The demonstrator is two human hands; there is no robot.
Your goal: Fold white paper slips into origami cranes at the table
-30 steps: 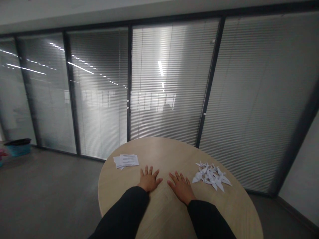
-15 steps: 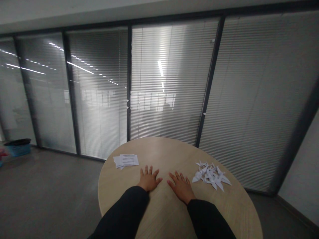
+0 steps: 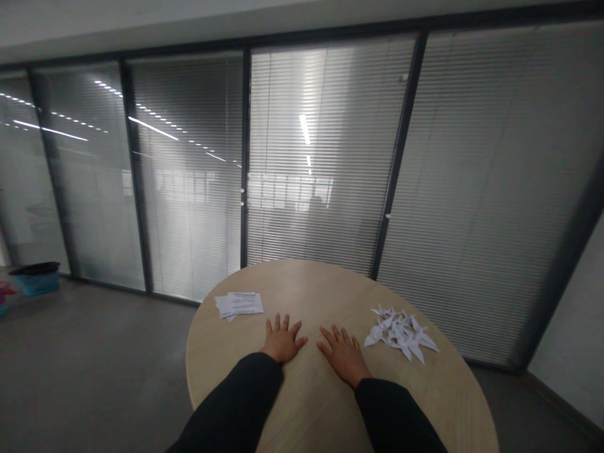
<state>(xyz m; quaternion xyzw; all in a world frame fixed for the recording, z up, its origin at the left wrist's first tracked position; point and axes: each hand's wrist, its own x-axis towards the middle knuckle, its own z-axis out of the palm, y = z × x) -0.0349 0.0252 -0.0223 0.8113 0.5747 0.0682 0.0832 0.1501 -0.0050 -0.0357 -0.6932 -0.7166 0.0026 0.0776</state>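
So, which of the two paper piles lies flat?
The stack of printed sheets, near the left hand; the origami cranes by the right hand have pointed folds.

Dim, grey, low contrast; brightest patch is the blinds (image 3: 306, 126) straight beyond the hands (image 3: 283, 345).
Strip-light glare streaks the glass panels (image 3: 184, 94) far left of hands. Shadows on surface (image 3: 311, 283) faint, soft. Wide-angle distortion: posts (image 3: 245, 157) splay outward. Print on cards (image 3: 245, 303) left of hands too soft to read.
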